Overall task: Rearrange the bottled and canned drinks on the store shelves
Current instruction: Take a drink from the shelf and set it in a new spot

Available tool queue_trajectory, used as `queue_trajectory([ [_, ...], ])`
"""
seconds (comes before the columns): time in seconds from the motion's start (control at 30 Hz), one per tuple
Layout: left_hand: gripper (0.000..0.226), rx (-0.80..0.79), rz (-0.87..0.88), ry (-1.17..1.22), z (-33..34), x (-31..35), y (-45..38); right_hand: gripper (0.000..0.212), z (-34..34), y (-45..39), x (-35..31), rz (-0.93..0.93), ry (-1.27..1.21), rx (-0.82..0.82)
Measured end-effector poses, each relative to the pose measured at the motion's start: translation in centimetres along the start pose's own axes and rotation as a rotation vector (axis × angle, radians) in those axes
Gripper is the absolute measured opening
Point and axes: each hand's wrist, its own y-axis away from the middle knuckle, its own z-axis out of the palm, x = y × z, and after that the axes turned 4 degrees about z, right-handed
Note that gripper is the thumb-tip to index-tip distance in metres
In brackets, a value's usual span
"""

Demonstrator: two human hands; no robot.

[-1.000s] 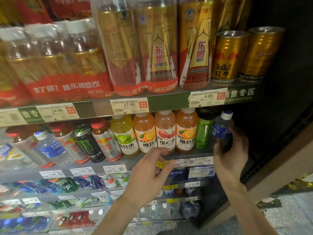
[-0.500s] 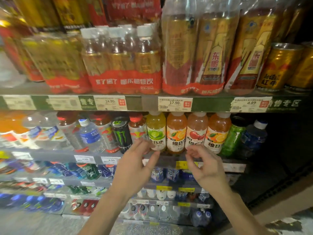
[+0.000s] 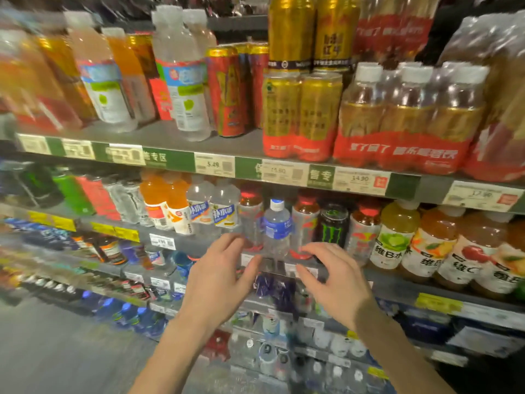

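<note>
My view has swung left along the shelves since a second ago: the small blue-label water bottle I had my right hand around at the far right end, beside the green can, is out of frame now, and the row of vitamin drinks (image 3: 395,237) that sat dead ahead has slid off to 3 o'clock. Both hands have come along with the view and carry nothing.

My left hand (image 3: 218,282) hangs at 6 o'clock, fingers spread and loosely bent, tips near the edge of the middle shelf (image 3: 397,282). My right hand (image 3: 338,280) sits just beside it toward 5 o'clock, fingers relaxed and apart, also empty. Neither touches a drink that I can make out; motion blur smears the fingertips.

Between the two hands, at about 12 o'clock from them, stands another water bottle (image 3: 277,228) with a white cap and blue label, upright among red-capped bottles (image 3: 251,214). A black can (image 3: 333,226) stands just past one of those, at its 3 o'clock.

I read this as one placement finished and the next pick lining up: the water bottle looks out of place among the red caps, so it is the likely candidate. The neighbours crowd it closely, so a careless reach could tip one.
</note>
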Motion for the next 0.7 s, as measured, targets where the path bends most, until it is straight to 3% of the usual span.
queue_trajectory([
  [0.33, 0.032, 0.035, 0.033, -0.07, -6.6, -11.0, 0.7, 0.03, 8.0, -4.7, -10.9, -0.056, 0.047, 0.074],
  [0.47, 0.022, 0.077, 0.061, -0.079, -8.9, -13.8, -0.3, 0.026, 9.2, -6.4, -14.5, -0.045, 0.052, 0.076],
  [0.7, 0.027, 0.173, 0.097, -0.071, -11.0, -16.3, -3.3, 0.025, 10.1, -10.4, -18.5, -0.119, 0.062, 0.136],
])
